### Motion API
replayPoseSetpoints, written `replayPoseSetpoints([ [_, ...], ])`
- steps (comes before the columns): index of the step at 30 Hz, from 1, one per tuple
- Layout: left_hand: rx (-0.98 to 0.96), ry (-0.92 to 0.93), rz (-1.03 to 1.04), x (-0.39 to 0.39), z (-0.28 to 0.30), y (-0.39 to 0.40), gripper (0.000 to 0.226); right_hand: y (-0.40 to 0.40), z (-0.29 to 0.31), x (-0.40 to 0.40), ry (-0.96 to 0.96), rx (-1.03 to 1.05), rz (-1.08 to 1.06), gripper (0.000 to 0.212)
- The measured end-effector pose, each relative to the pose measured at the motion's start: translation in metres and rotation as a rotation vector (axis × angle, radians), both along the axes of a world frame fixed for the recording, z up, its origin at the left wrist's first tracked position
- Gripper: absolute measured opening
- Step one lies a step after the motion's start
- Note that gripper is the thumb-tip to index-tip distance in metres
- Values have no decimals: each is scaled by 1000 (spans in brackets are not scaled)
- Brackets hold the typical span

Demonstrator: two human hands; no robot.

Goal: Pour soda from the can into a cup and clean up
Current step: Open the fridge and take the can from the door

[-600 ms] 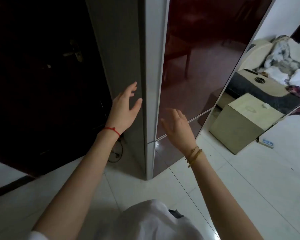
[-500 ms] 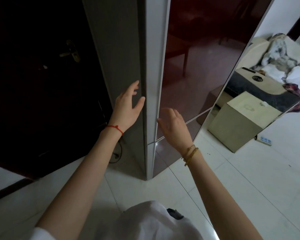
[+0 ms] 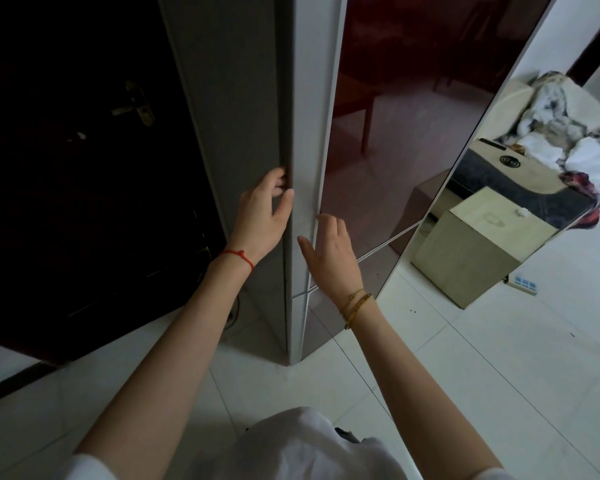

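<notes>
No can or cup is in view. A tall fridge stands in front of me, with a glossy dark red door, a white door edge and a grey side wall. My left hand, with a red string on the wrist, has its fingertips hooked into the seam between the grey side and the white edge, thumb on the edge. My right hand, wearing gold bracelets, lies against the door's front corner, fingers on the red face and thumb on the white edge. The door looks closed.
A dark wooden door with a brass handle stands left of the fridge. To the right are a beige box, a power strip on the white tiles and a sofa piled with clothes.
Both hands have moved in to the fridge door's edge. The left fingers went from spread on the grey side to hooked in the seam; the right hand shifted left onto the corner.
</notes>
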State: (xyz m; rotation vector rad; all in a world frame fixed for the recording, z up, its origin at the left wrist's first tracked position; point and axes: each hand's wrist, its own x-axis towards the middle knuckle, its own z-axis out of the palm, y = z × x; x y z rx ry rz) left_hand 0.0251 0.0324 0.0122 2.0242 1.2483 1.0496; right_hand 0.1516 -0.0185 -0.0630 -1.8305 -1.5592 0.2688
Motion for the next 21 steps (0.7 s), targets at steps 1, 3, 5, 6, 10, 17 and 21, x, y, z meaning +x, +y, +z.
replayPoseSetpoints([
  [1,9,9,-2,0,0,0,42,1,-1,0,9,10,-8,52],
  [3,19,28,-7,-1,1,-1,42,2,-2,0,35,26,-15,52],
  [5,29,42,-5,0,1,-2,43,3,-3,0,46,45,-25,54],
  [6,31,45,-1,1,1,-4,43,3,-3,-1,49,52,-34,55],
  [10,94,25,-32,5,-2,-21,37,-3,1,0,84,116,-124,61],
  [17,264,-72,-168,30,-8,-61,17,-61,1,27,86,245,-217,75],
  [21,372,-79,-272,46,-9,-74,13,-86,3,43,36,282,-235,79],
])
